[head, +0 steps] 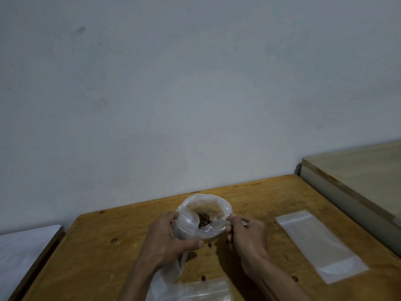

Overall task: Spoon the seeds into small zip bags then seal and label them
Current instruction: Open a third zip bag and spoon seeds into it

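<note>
A translucent plastic bag [204, 205] with its mouth spread wide holds a small heap of brown seeds [204, 220]. My left hand [167, 240] grips the bag's left side and lower body. My right hand [247, 237] pinches the right edge of the bag's mouth, and something thin lies under its fingers; I cannot tell if it is a spoon. An empty clear zip bag [319, 244] lies flat on the wooden table [108, 246] to the right. More clear zip bags [195, 290] lie at the near edge between my forearms.
A few loose seeds [210, 244] lie on the table near my hands. A white sheet [21, 253] rests on a lower surface at the left. A pale wooden unit [358, 174] stands at the right. A grey wall runs behind the table.
</note>
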The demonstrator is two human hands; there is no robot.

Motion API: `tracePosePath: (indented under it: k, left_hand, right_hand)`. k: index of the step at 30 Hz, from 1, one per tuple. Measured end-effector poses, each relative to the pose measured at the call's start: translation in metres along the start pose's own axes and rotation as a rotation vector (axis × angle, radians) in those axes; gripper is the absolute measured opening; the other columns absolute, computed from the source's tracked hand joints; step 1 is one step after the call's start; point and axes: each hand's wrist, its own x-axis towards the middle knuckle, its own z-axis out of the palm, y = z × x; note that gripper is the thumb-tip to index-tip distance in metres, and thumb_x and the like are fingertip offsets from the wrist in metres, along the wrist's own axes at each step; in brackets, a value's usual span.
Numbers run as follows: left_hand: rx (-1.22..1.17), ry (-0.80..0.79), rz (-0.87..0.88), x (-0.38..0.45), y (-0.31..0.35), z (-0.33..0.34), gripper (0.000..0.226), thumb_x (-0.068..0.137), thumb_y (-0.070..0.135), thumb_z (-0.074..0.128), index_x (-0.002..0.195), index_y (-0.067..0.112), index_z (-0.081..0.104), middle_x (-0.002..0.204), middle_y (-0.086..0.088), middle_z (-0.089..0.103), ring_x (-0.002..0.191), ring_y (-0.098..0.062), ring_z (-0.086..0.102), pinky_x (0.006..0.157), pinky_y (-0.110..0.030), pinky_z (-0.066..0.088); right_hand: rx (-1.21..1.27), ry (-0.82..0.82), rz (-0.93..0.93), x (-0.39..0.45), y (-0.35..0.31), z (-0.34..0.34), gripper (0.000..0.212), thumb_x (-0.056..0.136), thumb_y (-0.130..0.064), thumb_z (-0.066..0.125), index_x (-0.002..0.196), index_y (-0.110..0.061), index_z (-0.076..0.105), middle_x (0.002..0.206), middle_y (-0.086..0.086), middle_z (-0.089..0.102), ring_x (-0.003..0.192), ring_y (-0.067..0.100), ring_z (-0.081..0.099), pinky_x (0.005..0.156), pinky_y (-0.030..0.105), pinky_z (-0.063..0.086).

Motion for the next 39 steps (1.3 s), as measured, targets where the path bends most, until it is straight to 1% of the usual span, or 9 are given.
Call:
tracePosePath:
  k: [12,16,19,23,27,29,32,35,39]
  left_hand:
    - [0.001,-0.049,-0.070,0.000,0.004,0.001,0.120,0.027,0.079,0.086,0.131,0.026,0.059,0.118,0.009,0.066,0.103,-0.012,0.065,0.083,-0.036,0.062]
    - [-0.003,-0.042,-0.050,-0.002,0.009,0.000,0.117,0.031,0.077,0.086,0.132,0.025,0.058,0.122,0.006,0.066,0.106,-0.014,0.065,0.084,-0.035,0.061]
    - [-0.042,-0.004,-0.041,-0.005,0.011,-0.004,0.106,0.034,0.075,0.086,0.125,0.027,0.061,0.116,0.006,0.068,0.098,-0.012,0.067,0.079,-0.036,0.062]
    - [-0.106,0.042,-0.041,-0.011,0.013,-0.014,0.108,0.030,0.081,0.084,0.123,0.030,0.061,0.114,0.009,0.067,0.097,-0.009,0.066,0.076,-0.032,0.061]
    - [-0.160,0.120,-0.025,-0.015,0.018,-0.028,0.085,0.050,0.058,0.094,0.122,0.029,0.060,0.110,0.009,0.068,0.092,-0.003,0.063,0.063,-0.020,0.050]
    - [-0.186,0.180,-0.009,-0.018,0.024,-0.035,0.077,0.057,0.050,0.094,0.121,0.029,0.057,0.106,0.012,0.066,0.089,0.001,0.061,0.063,-0.019,0.047]
    - [-0.234,0.239,0.010,-0.022,0.036,-0.042,0.077,0.058,0.051,0.092,0.120,0.028,0.053,0.103,0.012,0.065,0.087,-0.002,0.062,0.061,-0.020,0.046]
    - [-0.265,0.269,0.026,-0.027,0.048,-0.044,0.084,0.055,0.057,0.090,0.122,0.030,0.047,0.103,0.013,0.062,0.087,-0.005,0.063,0.062,-0.021,0.049]
    - [-0.287,0.275,0.074,-0.028,0.064,-0.039,0.083,0.059,0.053,0.092,0.124,0.033,0.044,0.106,0.011,0.062,0.089,-0.007,0.065,0.066,-0.026,0.057]
  right_hand:
    - [-0.093,-0.075,-0.223,-0.010,-0.044,-0.014,0.019,0.099,-0.026,0.060,0.091,-0.014,0.073,0.059,0.000,0.065,0.049,0.012,0.054,0.050,0.030,0.044]
    - [-0.553,-0.163,-0.648,-0.027,-0.046,-0.005,0.019,0.099,-0.029,0.061,0.087,-0.021,0.072,0.061,-0.010,0.064,0.055,0.001,0.062,0.046,0.017,0.045]
    - [-0.588,-0.108,-0.957,-0.026,-0.039,-0.004,0.014,0.098,-0.022,0.063,0.088,-0.020,0.073,0.060,-0.018,0.058,0.063,0.001,0.061,0.047,0.010,0.040]
    - [-0.495,0.023,-0.790,-0.010,-0.027,-0.010,0.015,0.101,-0.022,0.057,0.090,-0.025,0.069,0.060,-0.010,0.060,0.060,0.001,0.060,0.046,0.015,0.043]
    - [-0.627,-0.071,-0.599,0.003,-0.001,-0.003,0.015,0.102,-0.028,0.054,0.097,-0.026,0.067,0.078,-0.015,0.067,0.065,0.001,0.063,0.055,0.016,0.052]
    - [-0.666,-0.123,-0.511,0.006,0.002,-0.002,0.020,0.103,-0.035,0.050,0.118,-0.026,0.060,0.101,-0.014,0.064,0.082,0.001,0.062,0.060,0.015,0.050]
    - [-0.950,-0.087,-0.389,0.010,0.005,-0.004,0.047,0.102,-0.049,0.043,0.143,-0.026,0.043,0.137,0.000,0.052,0.123,0.017,0.050,0.096,0.032,0.047]
    - [-0.946,0.069,-0.648,-0.004,-0.012,-0.003,0.044,0.096,-0.055,0.048,0.132,-0.031,0.056,0.132,-0.004,0.051,0.126,0.016,0.044,0.102,0.038,0.041]
    - [-0.564,-0.202,-0.764,-0.030,-0.055,0.014,0.051,0.082,-0.070,0.056,0.105,-0.030,0.076,0.110,-0.017,0.066,0.109,0.004,0.058,0.087,0.033,0.053]
